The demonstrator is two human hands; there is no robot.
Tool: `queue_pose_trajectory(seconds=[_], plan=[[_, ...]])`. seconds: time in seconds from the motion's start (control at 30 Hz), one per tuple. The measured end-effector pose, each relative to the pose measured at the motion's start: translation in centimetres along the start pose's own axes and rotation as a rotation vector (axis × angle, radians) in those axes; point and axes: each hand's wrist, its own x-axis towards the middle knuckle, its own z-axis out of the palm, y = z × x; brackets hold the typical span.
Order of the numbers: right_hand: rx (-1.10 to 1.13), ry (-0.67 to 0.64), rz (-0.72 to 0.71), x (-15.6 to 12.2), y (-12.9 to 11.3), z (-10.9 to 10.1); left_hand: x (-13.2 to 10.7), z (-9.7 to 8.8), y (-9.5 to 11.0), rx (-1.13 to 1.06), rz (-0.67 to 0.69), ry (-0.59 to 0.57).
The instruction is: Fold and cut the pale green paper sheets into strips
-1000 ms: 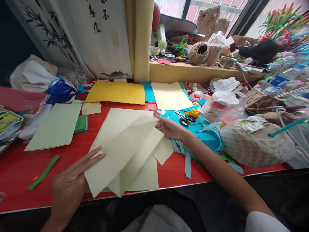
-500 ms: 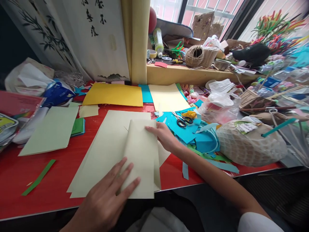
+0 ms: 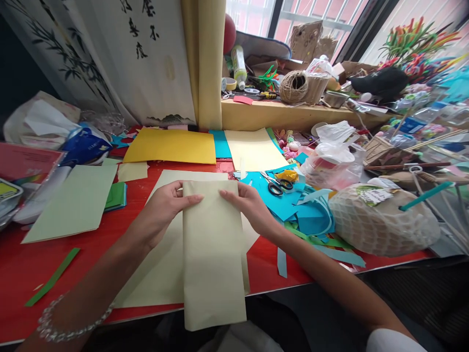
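Observation:
A pale green sheet of paper point(image 3: 214, 254), folded lengthwise into a long strip, hangs between my two hands, its lower end reaching past the table's front edge. My left hand point(image 3: 170, 203) pinches its upper left corner, thumb in front and fingers behind. At the upper right corner my right hand point(image 3: 252, 203) grips it the same way. Under and behind the folded paper lie flat pale green sheets point(image 3: 154, 278), partly hidden by it and by my left forearm.
Black-handled scissors point(image 3: 276, 185) rest on blue paper scraps point(image 3: 311, 215) to the right. Beyond them sits a coconut in white netting point(image 3: 384, 220). Yellow paper point(image 3: 170, 145) lies at the back. Folded green paper point(image 3: 73, 203) and a green strip point(image 3: 53, 277) are on the left.
My left hand has moved from the paper's lower left side up to its top left corner and now grips it. The folded paper has come toward me.

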Motion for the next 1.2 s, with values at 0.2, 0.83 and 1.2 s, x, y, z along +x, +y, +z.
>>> queue_pose_trajectory(seconds=[0.2, 0.83, 1.2], plan=[[-0.241, 0.106, -0.051, 0.2, 0.8, -0.6, 0.0, 0.0, -1.3, -0.060, -0.042, 0.049], [-0.210, 0.062, -0.033, -0.5, -0.4, -0.1, -0.4, 0.1, -1.7, -0.144, -0.133, 0.083], [-0.099, 0.011, -0.032, -0.9, -0.8, 0.0, -0.9, 0.2, -1.0, -0.121, -0.062, 0.115]])
